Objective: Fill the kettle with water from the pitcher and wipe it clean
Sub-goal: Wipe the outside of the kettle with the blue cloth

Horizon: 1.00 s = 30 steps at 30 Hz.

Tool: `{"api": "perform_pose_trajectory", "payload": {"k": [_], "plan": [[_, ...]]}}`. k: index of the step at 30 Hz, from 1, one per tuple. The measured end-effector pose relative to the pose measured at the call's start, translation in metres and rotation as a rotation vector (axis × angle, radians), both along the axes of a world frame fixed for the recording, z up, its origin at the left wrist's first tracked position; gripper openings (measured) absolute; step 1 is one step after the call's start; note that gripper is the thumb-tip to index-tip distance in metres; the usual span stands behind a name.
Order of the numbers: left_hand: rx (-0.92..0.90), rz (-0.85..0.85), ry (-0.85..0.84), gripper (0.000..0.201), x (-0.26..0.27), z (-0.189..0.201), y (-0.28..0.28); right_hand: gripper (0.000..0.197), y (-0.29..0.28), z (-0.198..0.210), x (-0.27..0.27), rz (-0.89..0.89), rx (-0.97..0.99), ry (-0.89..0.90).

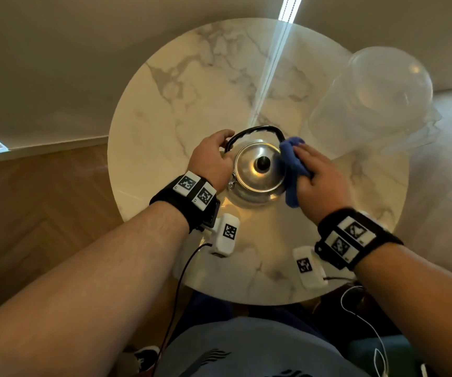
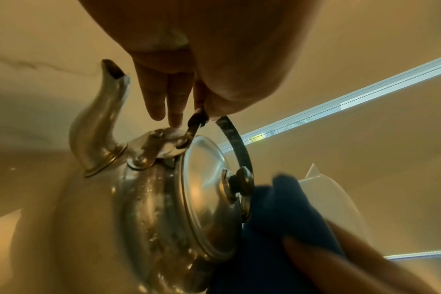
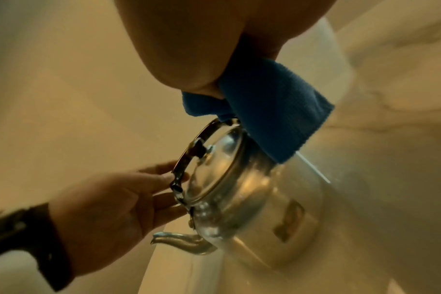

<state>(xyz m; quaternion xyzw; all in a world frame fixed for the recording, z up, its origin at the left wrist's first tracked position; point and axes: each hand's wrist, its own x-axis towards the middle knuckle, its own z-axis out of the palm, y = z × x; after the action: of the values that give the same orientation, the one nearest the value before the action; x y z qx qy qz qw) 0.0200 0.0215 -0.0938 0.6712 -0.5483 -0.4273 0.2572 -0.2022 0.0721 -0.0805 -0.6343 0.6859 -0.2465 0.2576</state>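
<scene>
A shiny metal kettle stands with its lid on, near the middle of the round marble table, its spout pointing left. My left hand pinches the left end of the black handle, thumb and fingers on either side of it. My right hand holds a bunched blue cloth against the kettle's right shoulder. The right wrist view shows the cloth pressed to the kettle at the lid rim. A clear plastic pitcher stands at the back right.
The table's front edge is close to my body, with wooden floor around it. Two white tagged boxes hang from my wrists above the near part of the table. A bright light strip reflects across the far half.
</scene>
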Motion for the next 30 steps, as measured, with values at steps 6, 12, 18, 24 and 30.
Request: {"api": "perform_pose_trajectory", "payload": {"k": [6, 12, 18, 24, 30], "plan": [[-0.064, -0.089, 0.034, 0.054, 0.000, 0.007, 0.009, 0.065, -0.039, 0.002, 0.028, 0.293, 0.179, 0.262], [-0.066, -0.076, 0.024, 0.052, -0.004, 0.009, 0.010, 0.061, -0.021, -0.017, 0.012, 0.309, 0.006, 0.183], [-0.024, -0.030, -0.013, 0.051, -0.007, 0.008, 0.010, 0.043, 0.053, -0.051, 0.002, 0.442, -0.246, 0.167], [-0.022, 0.011, -0.034, 0.046, -0.008, 0.006, 0.009, 0.052, 0.052, -0.045, 0.046, 0.674, -0.218, 0.443], [-0.039, -0.035, -0.036, 0.044, -0.001, 0.001, 0.010, 0.057, 0.061, -0.040, 0.047, 0.678, -0.175, 0.524]]}}
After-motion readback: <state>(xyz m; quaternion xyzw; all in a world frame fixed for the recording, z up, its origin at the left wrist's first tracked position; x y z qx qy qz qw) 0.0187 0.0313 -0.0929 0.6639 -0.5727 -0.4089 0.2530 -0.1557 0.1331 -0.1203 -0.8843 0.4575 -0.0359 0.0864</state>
